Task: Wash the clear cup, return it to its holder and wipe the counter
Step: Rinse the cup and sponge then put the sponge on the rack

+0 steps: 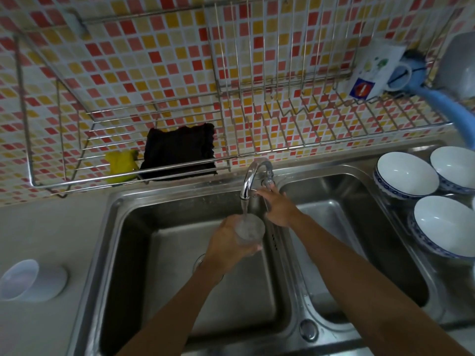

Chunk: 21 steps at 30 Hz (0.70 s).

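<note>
Over the left sink basin, the left hand is closed around the side wall of the clear cup, holding it mouth-up under the running stream from the faucet. The right hand rests with fingers loosely extended at the faucet handle; whether it grips the handle cannot be told. Cup contents: water, frothing where the stream lands.

Handling assessment: the cup appears light and rigid, probably thin-walled, and wet, therefore slippery. A full wrap around the mid-wall, as now held, is judged the safest hold; the rim is a poor purchase.

Outward: a white round holder sits at the counter's left edge, nothing in it as far as can be seen. A black cloth and yellow sponge lie in the wall rack. Three white bowls, all empty, stand at the right edge beyond the right basin.
</note>
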{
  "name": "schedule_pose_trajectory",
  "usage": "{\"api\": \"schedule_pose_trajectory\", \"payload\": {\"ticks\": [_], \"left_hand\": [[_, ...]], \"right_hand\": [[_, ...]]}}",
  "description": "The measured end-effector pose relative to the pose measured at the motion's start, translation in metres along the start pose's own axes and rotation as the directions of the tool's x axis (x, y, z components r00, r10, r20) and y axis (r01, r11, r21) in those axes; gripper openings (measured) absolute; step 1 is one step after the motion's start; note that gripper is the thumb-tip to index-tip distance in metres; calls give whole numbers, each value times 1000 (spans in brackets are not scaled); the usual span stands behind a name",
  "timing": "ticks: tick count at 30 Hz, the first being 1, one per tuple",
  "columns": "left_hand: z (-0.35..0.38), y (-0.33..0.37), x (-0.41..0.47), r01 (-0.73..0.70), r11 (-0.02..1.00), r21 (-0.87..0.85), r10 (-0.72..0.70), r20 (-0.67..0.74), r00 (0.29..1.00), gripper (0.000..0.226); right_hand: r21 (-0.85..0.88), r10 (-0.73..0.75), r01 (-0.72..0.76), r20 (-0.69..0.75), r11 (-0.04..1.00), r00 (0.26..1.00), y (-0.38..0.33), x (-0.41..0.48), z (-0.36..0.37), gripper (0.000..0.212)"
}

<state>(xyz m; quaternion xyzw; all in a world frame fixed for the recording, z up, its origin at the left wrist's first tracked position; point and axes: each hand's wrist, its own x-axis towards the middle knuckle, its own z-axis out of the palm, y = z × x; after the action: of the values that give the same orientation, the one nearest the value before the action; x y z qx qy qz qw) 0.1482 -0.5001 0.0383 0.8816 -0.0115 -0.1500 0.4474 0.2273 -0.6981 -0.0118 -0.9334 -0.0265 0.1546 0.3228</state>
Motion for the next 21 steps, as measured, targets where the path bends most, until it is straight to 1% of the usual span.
{"api": "schedule_pose_trajectory", "payload": {"ticks": [2, 4, 5, 6, 8, 9, 12, 15, 19, 21], "left_hand": [[-2, -4, -1, 21, 999, -33, -22, -54, 998, 62], [-7, -8, 2, 41, 999, -20, -44, -122, 992, 68], [-8, -10, 3, 35, 999, 9, -33, -128, 991, 74], [-8, -12, 4, 21, 998, 60, -15, -105, 994, 80], [-6, -13, 2, -8, 987, 159, 16, -49, 999, 84], [-5, -12, 2, -13, 985, 174, 23, -55, 998, 84], [-2, -8, 4, 8, 993, 117, 5, -108, 994, 87], [7, -7, 1, -27, 995, 99, 32, -45, 998, 84], [13, -16, 2, 20, 1000, 19, -17, -117, 993, 85], [12, -19, 3, 9, 999, 33, -6, -95, 995, 87]], "right_hand": [[-4, 0, 0, -10, 1000, 1000, -3, -3, -2, 84], [15, 20, -20, -16, 1000, 1000, -8, -6, -4, 80], [24, 28, -27, -21, 999, 999, -10, -8, -5, 78], [30, 31, -31, -27, 999, 999, -12, -9, -6, 76], [46, 27, -25, -40, 999, 999, -13, -9, -5, 75], [49, 24, -22, -42, 999, 999, -12, -7, -3, 75], [24, 15, -14, -38, 1000, 999, -9, -4, -1, 75], [15, 8, -8, -35, 1000, 999, -9, -4, -1, 74], [17, 22, -22, -44, 1000, 999, -12, -5, -2, 72], [37, 22, -20, -31, 999, 999, -10, -5, -1, 71]]}}
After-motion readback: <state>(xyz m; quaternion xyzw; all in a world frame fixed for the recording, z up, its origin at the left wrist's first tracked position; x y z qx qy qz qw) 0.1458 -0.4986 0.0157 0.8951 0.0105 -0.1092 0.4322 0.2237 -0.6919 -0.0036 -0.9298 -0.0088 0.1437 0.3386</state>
